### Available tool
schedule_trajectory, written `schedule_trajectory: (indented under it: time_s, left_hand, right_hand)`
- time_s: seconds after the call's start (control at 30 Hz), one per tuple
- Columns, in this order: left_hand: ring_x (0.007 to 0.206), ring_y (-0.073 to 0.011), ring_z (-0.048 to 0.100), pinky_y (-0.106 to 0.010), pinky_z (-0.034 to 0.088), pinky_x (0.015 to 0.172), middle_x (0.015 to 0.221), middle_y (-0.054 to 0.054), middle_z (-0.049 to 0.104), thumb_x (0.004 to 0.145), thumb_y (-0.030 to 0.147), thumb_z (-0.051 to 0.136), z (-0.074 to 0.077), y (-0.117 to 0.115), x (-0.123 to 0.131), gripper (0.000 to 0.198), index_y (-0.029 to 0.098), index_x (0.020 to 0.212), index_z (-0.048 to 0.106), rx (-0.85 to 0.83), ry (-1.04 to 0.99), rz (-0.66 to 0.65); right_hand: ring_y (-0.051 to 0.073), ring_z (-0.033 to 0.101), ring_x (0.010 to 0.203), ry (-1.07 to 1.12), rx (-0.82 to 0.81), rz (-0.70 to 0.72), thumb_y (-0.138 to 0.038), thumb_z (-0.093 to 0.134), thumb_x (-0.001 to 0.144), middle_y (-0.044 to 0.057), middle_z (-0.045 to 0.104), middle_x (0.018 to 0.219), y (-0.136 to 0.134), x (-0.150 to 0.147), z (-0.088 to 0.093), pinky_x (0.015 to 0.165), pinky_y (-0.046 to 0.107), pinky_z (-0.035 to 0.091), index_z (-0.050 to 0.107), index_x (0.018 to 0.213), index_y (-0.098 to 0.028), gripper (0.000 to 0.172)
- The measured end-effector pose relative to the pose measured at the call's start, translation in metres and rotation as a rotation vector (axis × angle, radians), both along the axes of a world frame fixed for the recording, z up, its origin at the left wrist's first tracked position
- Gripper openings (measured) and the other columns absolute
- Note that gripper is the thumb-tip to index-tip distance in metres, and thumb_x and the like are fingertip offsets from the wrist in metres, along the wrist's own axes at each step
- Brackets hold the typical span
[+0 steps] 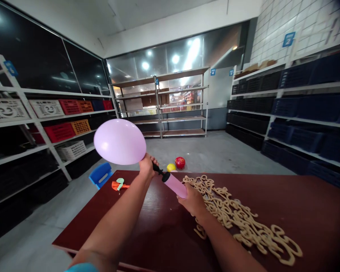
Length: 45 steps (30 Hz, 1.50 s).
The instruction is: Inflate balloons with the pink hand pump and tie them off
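Note:
An inflated pink balloon (119, 142) sits at the black tip of a hand balloon pump (174, 185), above the far left of the table. My left hand (148, 165) is closed round the balloon's neck, where it meets the pump's tip; the fingers partly hide that joint. Lower and to the right, my right hand (192, 199) wraps round the pump's pink barrel. The pump tilts from upper left to lower right between both hands. Beside my right hand and forearm spreads a pile of beige curly pieces (229, 211).
Flat orange and green balloons (119, 184) lie on the dark red table (272, 189). Past its far edge are a red ball (180, 163) and a yellow ball (171, 167). A blue chair (100, 175) stands at the left. Shelves with crates (59, 132) line the sides.

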State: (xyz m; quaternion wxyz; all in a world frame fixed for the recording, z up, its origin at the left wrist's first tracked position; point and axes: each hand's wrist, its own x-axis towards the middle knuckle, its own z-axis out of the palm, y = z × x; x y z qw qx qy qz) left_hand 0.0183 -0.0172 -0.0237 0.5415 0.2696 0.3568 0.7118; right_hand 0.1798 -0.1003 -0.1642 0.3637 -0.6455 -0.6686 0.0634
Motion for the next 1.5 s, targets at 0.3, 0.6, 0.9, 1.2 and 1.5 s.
schedule_trajectory:
  time_s: [0.3, 0.6, 0.9, 1.2, 1.5]
  left_hand:
    - [0.034, -0.006, 0.03, -0.019, 0.028, 0.035, 0.048, 0.008, 0.027, 0.079, 0.038, 0.051, 0.055, 0.008, -0.057, 0.035, 0.021, 0.064, 0.025, 0.113, -0.005, 0.09]
    - [0.035, -0.0061, 0.031, -0.019, 0.028, 0.036, 0.046, 0.007, 0.03, 0.081, 0.039, 0.049, 0.005, 0.004, -0.006, 0.035, 0.02, 0.062, 0.027, -0.02, -0.025, 0.049]
    - [0.034, -0.0059, 0.032, -0.019, 0.027, 0.035, 0.046, 0.006, 0.03, 0.079, 0.039, 0.052, -0.024, -0.006, 0.026, 0.036, 0.02, 0.061, 0.027, -0.12, -0.058, -0.013]
    - [0.035, -0.0063, 0.032, -0.019, 0.029, 0.036, 0.047, 0.007, 0.028, 0.08, 0.035, 0.048, 0.027, 0.009, -0.046, 0.03, 0.02, 0.064, 0.027, -0.001, -0.023, 0.086]
    - [0.035, -0.0065, 0.03, -0.019, 0.027, 0.035, 0.048, 0.007, 0.028, 0.081, 0.034, 0.045, 0.034, 0.018, -0.058, 0.029, 0.021, 0.064, 0.027, -0.005, -0.027, 0.108]
  right_hand:
    - [0.02, 0.058, 0.081, -0.037, 0.024, 0.005, -0.03, 0.061, 0.066, 0.003, 0.063, 0.087, -0.001, 0.002, 0.003, 0.07, 0.027, 0.038, 0.053, 0.095, -0.022, 0.031]
    - [0.02, 0.06, 0.077, -0.041, -0.037, -0.031, -0.032, 0.063, 0.066, 0.004, 0.064, 0.088, 0.0, 0.001, -0.003, 0.064, 0.027, 0.038, 0.054, 0.102, -0.021, 0.039]
    - [0.019, 0.06, 0.077, -0.043, -0.036, -0.038, -0.033, 0.062, 0.067, 0.004, 0.064, 0.088, 0.001, 0.0, -0.003, 0.063, 0.026, 0.037, 0.053, 0.103, -0.021, 0.039]
    - [0.018, 0.059, 0.078, -0.035, -0.026, 0.03, -0.029, 0.061, 0.066, 0.002, 0.064, 0.087, 0.001, 0.002, -0.001, 0.066, 0.026, 0.038, 0.053, 0.099, -0.022, 0.035]
    - [0.021, 0.06, 0.078, -0.039, -0.018, 0.013, -0.029, 0.06, 0.065, 0.004, 0.064, 0.085, 0.005, 0.002, -0.011, 0.066, 0.028, 0.038, 0.054, 0.095, -0.022, 0.031]
